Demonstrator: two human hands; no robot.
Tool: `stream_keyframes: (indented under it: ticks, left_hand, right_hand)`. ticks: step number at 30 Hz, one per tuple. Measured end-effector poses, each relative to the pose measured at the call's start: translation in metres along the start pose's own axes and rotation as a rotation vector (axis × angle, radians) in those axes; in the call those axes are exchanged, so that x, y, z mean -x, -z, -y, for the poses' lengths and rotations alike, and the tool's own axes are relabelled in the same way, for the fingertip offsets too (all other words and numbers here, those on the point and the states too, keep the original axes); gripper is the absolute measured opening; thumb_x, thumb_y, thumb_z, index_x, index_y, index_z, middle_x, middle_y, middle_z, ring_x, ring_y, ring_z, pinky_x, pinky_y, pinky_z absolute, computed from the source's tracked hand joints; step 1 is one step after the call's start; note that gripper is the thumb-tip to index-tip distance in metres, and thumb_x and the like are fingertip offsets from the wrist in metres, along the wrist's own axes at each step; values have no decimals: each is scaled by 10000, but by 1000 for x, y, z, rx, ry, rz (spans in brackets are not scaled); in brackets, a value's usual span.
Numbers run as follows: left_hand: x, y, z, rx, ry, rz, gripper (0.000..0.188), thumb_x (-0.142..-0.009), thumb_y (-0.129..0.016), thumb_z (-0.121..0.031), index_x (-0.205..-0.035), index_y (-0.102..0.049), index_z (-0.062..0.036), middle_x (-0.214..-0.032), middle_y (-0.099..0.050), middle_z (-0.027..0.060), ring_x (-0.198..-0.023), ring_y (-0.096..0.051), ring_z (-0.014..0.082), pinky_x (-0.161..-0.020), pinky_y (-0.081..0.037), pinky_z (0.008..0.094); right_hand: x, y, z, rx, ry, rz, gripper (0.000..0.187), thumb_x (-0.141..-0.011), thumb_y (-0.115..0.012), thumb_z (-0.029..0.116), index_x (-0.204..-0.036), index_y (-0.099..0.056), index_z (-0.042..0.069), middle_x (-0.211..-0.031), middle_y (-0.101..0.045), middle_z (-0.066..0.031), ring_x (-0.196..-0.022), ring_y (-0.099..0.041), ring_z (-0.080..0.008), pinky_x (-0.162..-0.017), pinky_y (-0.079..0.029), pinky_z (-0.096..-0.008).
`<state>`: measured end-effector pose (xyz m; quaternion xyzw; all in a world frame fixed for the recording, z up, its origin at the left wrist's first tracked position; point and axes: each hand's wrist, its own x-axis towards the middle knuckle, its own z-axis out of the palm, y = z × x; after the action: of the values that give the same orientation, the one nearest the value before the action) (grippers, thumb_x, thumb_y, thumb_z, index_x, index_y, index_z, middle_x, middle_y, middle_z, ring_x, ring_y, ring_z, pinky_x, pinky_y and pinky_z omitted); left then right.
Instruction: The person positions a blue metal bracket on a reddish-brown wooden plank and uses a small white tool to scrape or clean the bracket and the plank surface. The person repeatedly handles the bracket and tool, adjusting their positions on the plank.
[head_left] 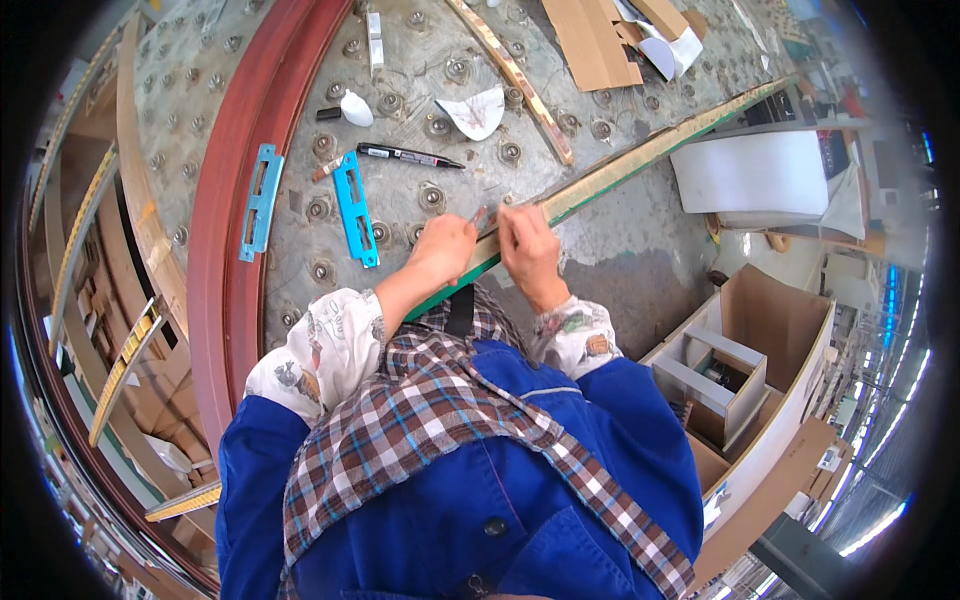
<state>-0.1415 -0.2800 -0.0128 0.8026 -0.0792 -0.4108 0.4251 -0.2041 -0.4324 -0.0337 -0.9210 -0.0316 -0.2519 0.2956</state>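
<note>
My left hand (pixel 447 248) is closed around a small slim thing with a reddish part, too small to name. Close beside it, my right hand (pixel 530 250) has its fingers bent together in a pinch; what they hold, if anything, is hidden. Both hands are over the green-edged table rim (pixel 640 165) in front of my body. Left of them lies a bright blue slotted metal plate (pixel 355 210). A black marker pen (pixel 408 155) rests beyond it. A second blue slotted plate (pixel 262 203) lies against the dark red frame piece (pixel 232 180).
A small white bottle (pixel 356 109), a curved white scrap (pixel 473 113) and a narrow wooden strip (pixel 515 80) lie on the metal table with ball rollers (pixel 432 197). Brown cardboard (pixel 590 45) is at the back. An open box (pixel 765 310) stands at my right.
</note>
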Motion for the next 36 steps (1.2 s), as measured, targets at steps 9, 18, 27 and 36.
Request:
stream_keyframes:
  ticks: [9,18,27,36]
  left_hand:
    - [3,3,-3,54,20,27,358,-923,-459,-211,-744,-595,67,-592,-598,171,-443,-615,283,-432,-501,383]
    - [7,-1,-9,27,31,-38,439,-958,-453,-267,-740,-623,73,-562,-614,170,-409,-606,274,-449,-512,372]
    - [-3,-6,-13,-103,160,-78,475,-956,-475,-335,-754,-678,44,-598,-648,159,-525,-664,285,-644,-554,408]
    - [5,-1,-27,-20,267,-89,458,-945,-479,-339,-769,-679,34,-615,-659,140,-500,-659,268,-644,-557,382]
  right_hand:
    - [-3,4,4,-58,60,62,160,-808,-662,17,-965,-640,33,-827,-607,-99,-723,-619,-277,-607,-500,-352]
    - [-2,3,5,-90,1,130,156,-818,-653,10,-971,-634,37,-830,-605,-99,-693,-622,-286,-580,-503,-359]
    - [-1,6,8,-78,-13,165,170,-818,-656,6,-982,-633,45,-826,-602,-107,-667,-623,-287,-556,-504,-357]
    - [4,11,9,-78,-9,190,190,-822,-628,7,-1007,-621,49,-871,-606,-104,-723,-634,-304,-586,-512,-371]
